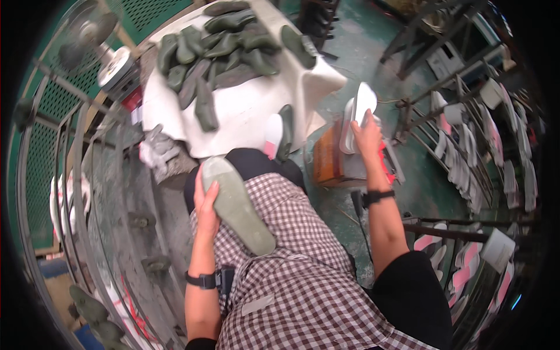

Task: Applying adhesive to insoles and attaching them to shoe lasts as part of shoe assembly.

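My left hand (206, 204) is wrapped round a green shoe last (240, 213), held over my lap with its flat sole side turned up. To the right, my right hand (368, 139) pinches a white insole (366, 97). That insole stands tilted beside more white insoles (348, 129) at an orange-brown box (328, 156). Between my hands, at the near edge of the cloth-covered table (245, 114), a pink and white insole (273, 135) leans next to another green last (285, 132). A checked apron (291, 233) covers my lap.
Many green lasts (227, 49) lie heaped at the far end of the table. A fan (87, 35) stands far left, above metal rails (76, 151). Racks of pink and white insoles (466, 140) line the right side. A grey bundle (158, 149) sits left of the table.
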